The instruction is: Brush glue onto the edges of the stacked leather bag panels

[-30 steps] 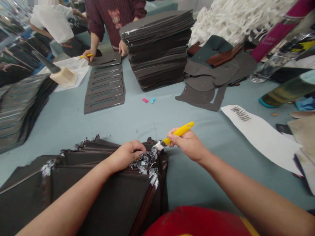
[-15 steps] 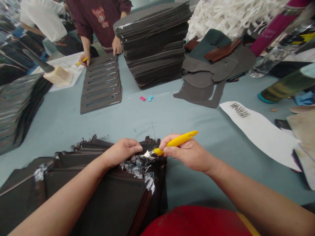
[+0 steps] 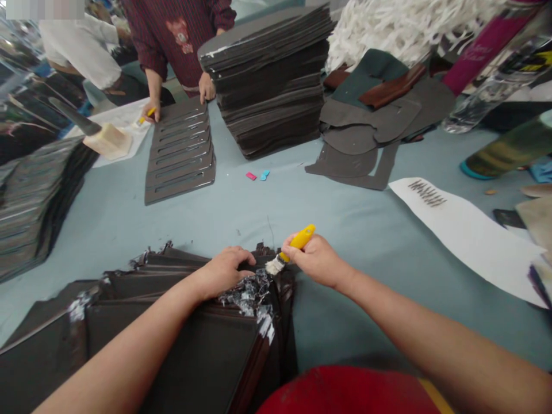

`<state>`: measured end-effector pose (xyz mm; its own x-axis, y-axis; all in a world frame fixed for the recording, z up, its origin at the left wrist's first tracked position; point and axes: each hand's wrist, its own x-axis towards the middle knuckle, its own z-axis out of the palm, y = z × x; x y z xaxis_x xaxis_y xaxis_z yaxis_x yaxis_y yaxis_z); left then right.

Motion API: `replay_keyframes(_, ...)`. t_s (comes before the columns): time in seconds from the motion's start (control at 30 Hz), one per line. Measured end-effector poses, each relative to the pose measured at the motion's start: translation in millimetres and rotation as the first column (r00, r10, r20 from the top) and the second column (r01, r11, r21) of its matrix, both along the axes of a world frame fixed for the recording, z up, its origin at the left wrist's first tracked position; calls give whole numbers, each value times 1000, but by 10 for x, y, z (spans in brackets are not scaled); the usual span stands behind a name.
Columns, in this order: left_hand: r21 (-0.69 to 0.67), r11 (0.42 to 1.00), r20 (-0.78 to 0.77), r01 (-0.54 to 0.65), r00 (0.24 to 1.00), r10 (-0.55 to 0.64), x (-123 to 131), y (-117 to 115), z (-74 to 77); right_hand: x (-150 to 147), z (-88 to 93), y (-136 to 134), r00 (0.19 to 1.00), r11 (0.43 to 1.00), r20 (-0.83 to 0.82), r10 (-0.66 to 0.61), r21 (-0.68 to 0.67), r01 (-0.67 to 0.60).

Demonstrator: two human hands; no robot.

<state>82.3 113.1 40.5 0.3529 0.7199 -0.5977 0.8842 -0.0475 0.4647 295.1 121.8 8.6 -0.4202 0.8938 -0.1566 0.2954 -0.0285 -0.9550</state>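
My right hand [image 3: 317, 260] grips a yellow-handled brush [image 3: 293, 246] whose whitish bristles touch the far right corner of a fanned stack of dark brown sheets [image 3: 181, 339] in front of me. White glue smears [image 3: 252, 296] cover that corner and the sheets' staggered edges. My left hand [image 3: 224, 270] lies curled on top of the stack, pressing it down just left of the bristles.
Across the table another person's hands [image 3: 207, 87] work on a fanned row of slotted dark pieces [image 3: 180, 152] with a yellow brush. A tall pile of dark sheets [image 3: 271, 80] stands behind. Loose cut pieces [image 3: 366, 138], white paper [image 3: 470, 236] and another stack [image 3: 38, 201] lie around.
My right hand has swung the brush back and forth over the stack's corner, its handle now pointing more upright. The left hand stays pressed on the stack.
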Motion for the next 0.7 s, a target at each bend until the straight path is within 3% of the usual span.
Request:
replay_keyframes(0.13,-20,998,8,-60,998,60,25,-21,29,62,210,27,995,993,-47,-84,82,88)
replay_keyframes(0.2,-36,996,40,-79,996,80,28,-28,28,50,242,8,995,995,-84,-61,75,67)
replay_keyframes(0.33,-71,991,63,-112,991,116,29,-13,-3,-34,58,-14,997,996,-29,71,55,-69)
replay_keyframes(0.4,-75,989,78,-129,988,135,28,-10,-17,-35,-37,9,997,996,-19,75,56,-74)
replay_keyframes(0.57,-65,975,144,-212,965,220,13,-68,12,132,0,86,994,996,-78,-80,43,84)
replay_keyframes(0.63,-68,969,194,-236,950,245,9,-95,34,174,28,96,973,985,-149,-174,-31,171)
replay_keyframes(0.7,-76,962,233,-263,933,273,15,-108,52,157,19,82,956,972,-204,-210,-151,181)
